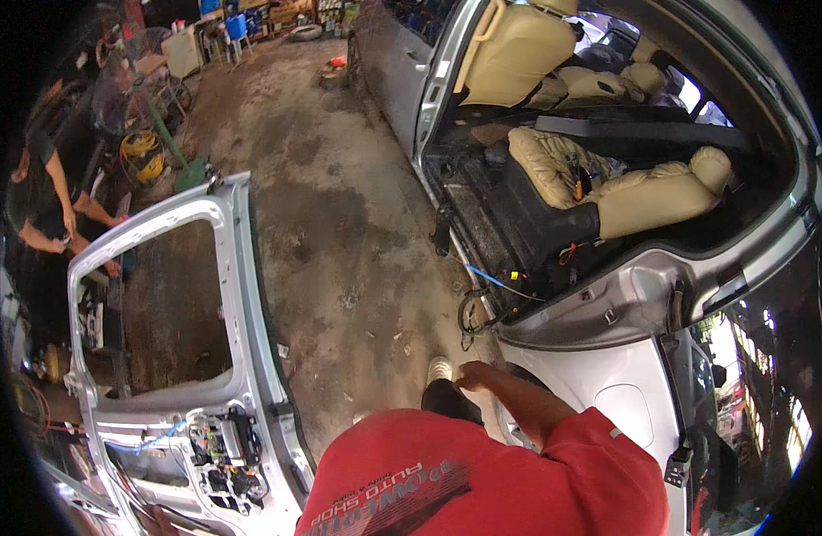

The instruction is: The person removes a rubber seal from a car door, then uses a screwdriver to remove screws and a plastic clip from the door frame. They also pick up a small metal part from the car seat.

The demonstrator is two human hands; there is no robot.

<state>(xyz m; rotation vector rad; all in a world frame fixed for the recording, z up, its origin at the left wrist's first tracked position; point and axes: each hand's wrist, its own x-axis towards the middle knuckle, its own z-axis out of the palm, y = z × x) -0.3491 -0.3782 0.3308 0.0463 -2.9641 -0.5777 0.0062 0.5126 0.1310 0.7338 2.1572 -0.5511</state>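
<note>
My right hand (472, 375) hangs low in front of my dark trouser leg, its fingers loosely curled. No object shows in it. It is between the detached silver car door (257, 313) on my left and the silver car body (599, 375) on my right. My left hand cannot be made out. The door stands upright with an empty window frame and a bare inner side, where a black mechanism (230, 451) and blue wiring show. The car's side opening reveals beige seats (657, 198), one lying folded on the dark floor.
A stained concrete floor (339, 223) runs between door and car. A cable with a blue section (487, 274) hangs over the sill. Beyond the door, another person (49, 192) bends forward near a yellow machine (142, 158). A blue chair (238, 29) and clutter stand at the back.
</note>
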